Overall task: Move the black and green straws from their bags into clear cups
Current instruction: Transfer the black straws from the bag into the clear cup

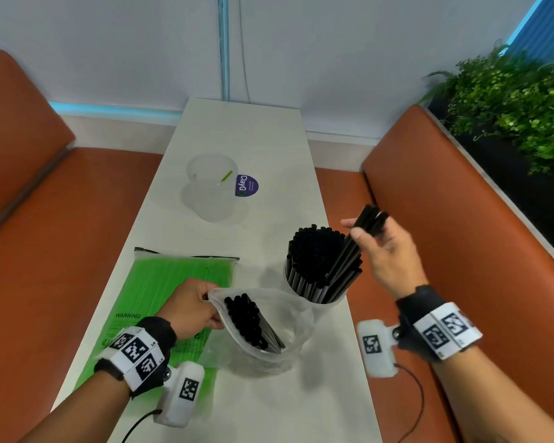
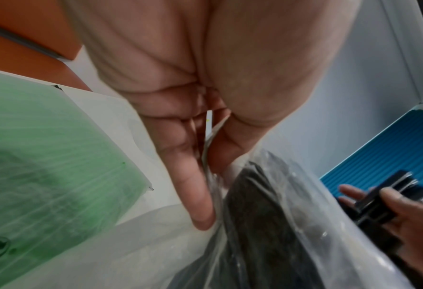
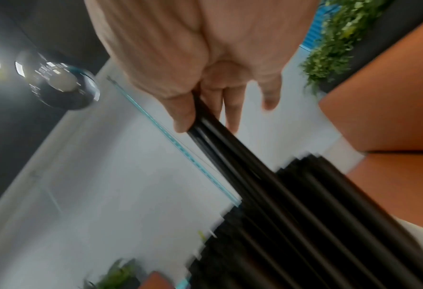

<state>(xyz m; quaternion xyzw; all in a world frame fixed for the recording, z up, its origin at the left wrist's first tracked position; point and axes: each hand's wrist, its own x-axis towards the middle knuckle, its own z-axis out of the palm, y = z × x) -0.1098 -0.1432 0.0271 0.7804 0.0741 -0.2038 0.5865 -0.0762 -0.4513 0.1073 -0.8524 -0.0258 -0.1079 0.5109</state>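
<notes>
Black straws (image 1: 322, 266) stand packed upright in a clear cup (image 1: 328, 306) near the right edge of the white table (image 1: 253, 129). A smaller bundle of them (image 1: 363, 230) is gripped by the right hand (image 1: 387, 251), thumb and fingers curled round its upper part, its lower ends already down among the straws in the cup. In the right wrist view the thumb (image 3: 180, 109) presses the bundle from one side and the little finger sticks out free. Just left of the cup, toward the person, lies the clear bag (image 1: 269, 330) with its mouth held open; more black straws (image 1: 251, 321) lie slanted inside. The left hand (image 1: 191, 306) pinches the bag's left rim between thumb and fingers, which the left wrist view shows closely (image 2: 200, 195). Further left of the cup, the green straw bag (image 1: 170, 298) lies flat and sealed, its left side close to the table's left edge, partly beneath the left wrist. Beyond the cup, toward the wall, a second clear cup (image 1: 211, 187) stands on the table's middle with one green straw (image 1: 227, 175) in it, and a purple round sticker (image 1: 247, 186) just right of it. Bare tabletop lies between the two cups and beyond the far one. The nearer cup has little table left on its right. Orange bench seats (image 1: 461, 219) flank the table on both sides, and green plants (image 1: 518, 103) rise behind the right one.
</notes>
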